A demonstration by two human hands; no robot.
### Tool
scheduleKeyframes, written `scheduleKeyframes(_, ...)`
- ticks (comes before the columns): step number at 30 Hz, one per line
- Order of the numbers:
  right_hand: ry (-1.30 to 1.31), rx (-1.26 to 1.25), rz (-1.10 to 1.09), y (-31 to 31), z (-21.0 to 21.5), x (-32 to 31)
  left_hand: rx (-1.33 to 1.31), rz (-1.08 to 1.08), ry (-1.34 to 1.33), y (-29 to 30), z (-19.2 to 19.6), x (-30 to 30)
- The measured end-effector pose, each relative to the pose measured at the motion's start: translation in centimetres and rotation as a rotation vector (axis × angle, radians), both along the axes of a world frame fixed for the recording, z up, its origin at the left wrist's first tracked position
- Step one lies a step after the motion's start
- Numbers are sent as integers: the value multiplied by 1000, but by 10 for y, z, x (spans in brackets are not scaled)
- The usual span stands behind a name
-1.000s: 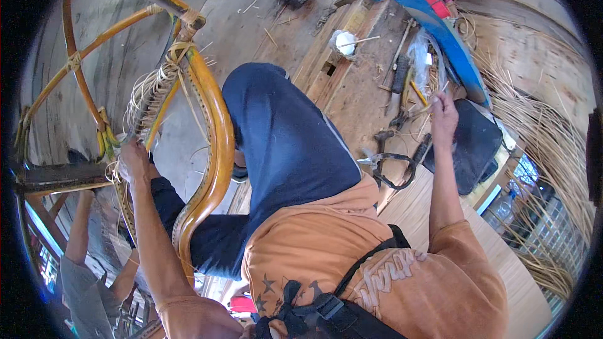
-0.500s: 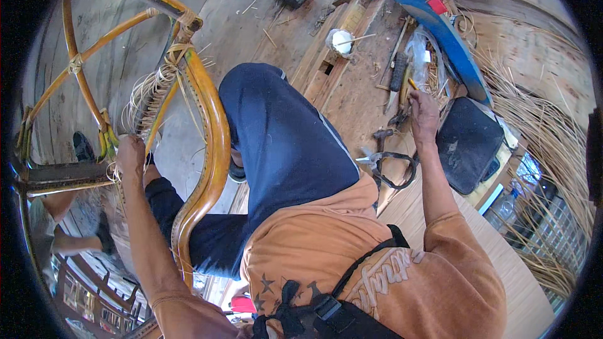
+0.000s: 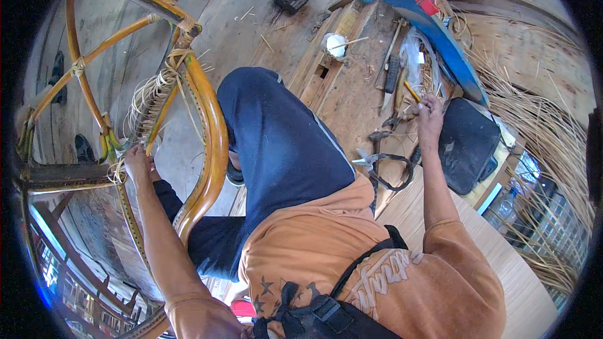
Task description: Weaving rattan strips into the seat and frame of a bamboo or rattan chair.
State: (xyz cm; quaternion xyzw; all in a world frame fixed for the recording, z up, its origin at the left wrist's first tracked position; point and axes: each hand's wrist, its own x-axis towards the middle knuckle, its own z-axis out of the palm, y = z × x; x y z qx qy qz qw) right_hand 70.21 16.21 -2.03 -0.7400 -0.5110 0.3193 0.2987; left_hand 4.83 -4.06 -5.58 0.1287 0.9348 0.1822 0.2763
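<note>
left hand (image 3: 137, 162) grips rattan frame (image 3: 204, 125); right hand (image 3: 430, 112) touches workbench (image 3: 342, 85) tools.

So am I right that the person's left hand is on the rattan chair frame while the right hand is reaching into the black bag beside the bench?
Not quite. The left hand is on the rattan chair frame, but the head view shows the right hand at the tools on the wooden bench, not in the black bag beside it.

Rattan chair frame (image 3: 201, 144) — tilted, seemingly half-woven.
</note>
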Motion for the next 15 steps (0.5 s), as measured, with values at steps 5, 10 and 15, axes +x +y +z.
scheduleKeyframes(5, -610, 101, 534, -8, 11, -4, -3, 262, -113, 8, -4, 12)
scheduleKeyframes(10, -589, -56, 549, -10, 5, -1, 385, 608, -375, -6, -10, 13)
scheduleKeyframes(15, -205, -152, 299, -7, -5, 9, 408, 424, -434, -72, -71, -23)
